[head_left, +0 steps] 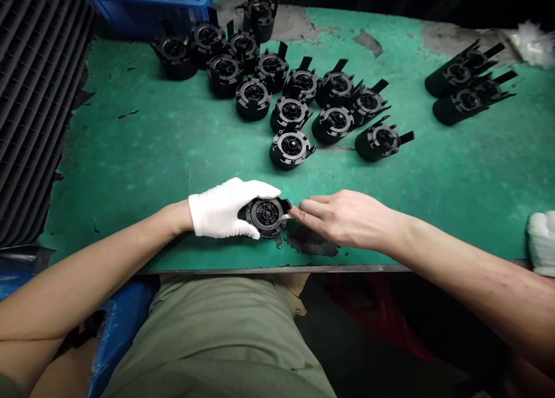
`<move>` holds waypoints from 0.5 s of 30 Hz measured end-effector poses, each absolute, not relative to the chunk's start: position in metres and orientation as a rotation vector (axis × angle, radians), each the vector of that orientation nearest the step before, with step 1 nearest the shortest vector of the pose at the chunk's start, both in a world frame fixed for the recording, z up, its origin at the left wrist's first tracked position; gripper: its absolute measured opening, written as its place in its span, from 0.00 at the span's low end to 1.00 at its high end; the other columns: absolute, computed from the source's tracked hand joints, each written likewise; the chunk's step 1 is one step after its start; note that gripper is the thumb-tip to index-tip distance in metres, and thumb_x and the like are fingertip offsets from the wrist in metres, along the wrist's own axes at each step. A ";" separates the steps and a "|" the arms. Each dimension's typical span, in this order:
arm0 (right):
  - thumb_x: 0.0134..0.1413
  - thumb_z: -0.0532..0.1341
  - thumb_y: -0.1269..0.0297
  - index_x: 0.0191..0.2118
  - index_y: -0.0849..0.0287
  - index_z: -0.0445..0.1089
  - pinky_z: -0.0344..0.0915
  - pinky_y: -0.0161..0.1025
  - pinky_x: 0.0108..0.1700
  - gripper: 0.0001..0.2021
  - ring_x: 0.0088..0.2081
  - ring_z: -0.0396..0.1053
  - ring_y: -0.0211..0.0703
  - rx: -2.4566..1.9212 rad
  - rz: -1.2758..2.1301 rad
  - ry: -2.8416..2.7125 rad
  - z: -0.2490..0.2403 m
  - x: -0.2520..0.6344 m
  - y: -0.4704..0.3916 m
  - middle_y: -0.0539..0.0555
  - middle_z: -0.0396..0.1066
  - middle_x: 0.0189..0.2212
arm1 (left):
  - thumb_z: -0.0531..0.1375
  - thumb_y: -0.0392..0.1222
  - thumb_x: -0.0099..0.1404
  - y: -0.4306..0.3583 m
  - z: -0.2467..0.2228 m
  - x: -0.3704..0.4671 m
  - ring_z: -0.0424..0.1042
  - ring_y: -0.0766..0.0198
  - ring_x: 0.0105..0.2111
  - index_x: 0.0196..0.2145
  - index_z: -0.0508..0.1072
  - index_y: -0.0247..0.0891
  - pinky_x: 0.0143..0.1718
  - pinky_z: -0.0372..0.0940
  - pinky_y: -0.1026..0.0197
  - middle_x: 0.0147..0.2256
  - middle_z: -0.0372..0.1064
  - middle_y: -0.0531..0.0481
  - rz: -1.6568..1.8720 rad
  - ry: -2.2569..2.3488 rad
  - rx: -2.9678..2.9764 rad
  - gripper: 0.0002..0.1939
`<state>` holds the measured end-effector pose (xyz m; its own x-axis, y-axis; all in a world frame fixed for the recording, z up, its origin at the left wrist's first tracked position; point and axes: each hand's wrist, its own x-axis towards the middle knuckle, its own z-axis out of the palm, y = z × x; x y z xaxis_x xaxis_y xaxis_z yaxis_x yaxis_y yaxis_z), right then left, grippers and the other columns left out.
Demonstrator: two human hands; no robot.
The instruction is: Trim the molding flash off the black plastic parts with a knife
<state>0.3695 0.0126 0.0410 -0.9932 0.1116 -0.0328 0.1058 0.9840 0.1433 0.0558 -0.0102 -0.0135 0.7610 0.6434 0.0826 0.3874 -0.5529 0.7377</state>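
Green tabletop point(143, 155); bin point(151, 15), housings point(291, 147) beyond; left hand point(225, 210) clasping nearest housing point(265, 214), right hand point(340, 216) at rim, grip unclear.

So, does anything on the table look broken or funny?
Yes, the green tabletop looks damaged: a ragged dark patch shows near its front edge, beside the black part in the gloved fingers, and grey patches show along the back, as if the covering peeled off.

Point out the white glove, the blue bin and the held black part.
White glove point(223, 208), head view: back of the glove.
Blue bin point(147, 18), head view: front wall.
Held black part point(267, 213), head view: middle of its round face.
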 end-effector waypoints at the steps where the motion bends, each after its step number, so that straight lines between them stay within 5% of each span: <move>1: 0.76 0.50 0.74 0.58 0.71 0.68 0.50 0.44 0.25 0.14 0.30 0.65 0.39 0.173 0.214 3.089 0.041 0.370 0.013 0.51 0.68 0.32 | 0.76 0.58 0.60 -0.010 -0.014 0.056 0.74 0.40 0.63 0.70 0.64 0.43 0.65 0.70 0.42 0.65 0.71 0.36 0.450 0.767 2.220 0.48; 15: 0.67 0.53 0.79 0.61 0.75 0.65 0.51 0.42 0.25 0.19 0.31 0.69 0.42 0.545 0.163 2.999 0.042 0.367 -0.033 0.54 0.70 0.34 | 0.76 0.59 0.60 -0.011 -0.015 0.056 0.73 0.40 0.64 0.72 0.62 0.41 0.66 0.68 0.41 0.66 0.70 0.35 0.446 0.761 2.213 0.50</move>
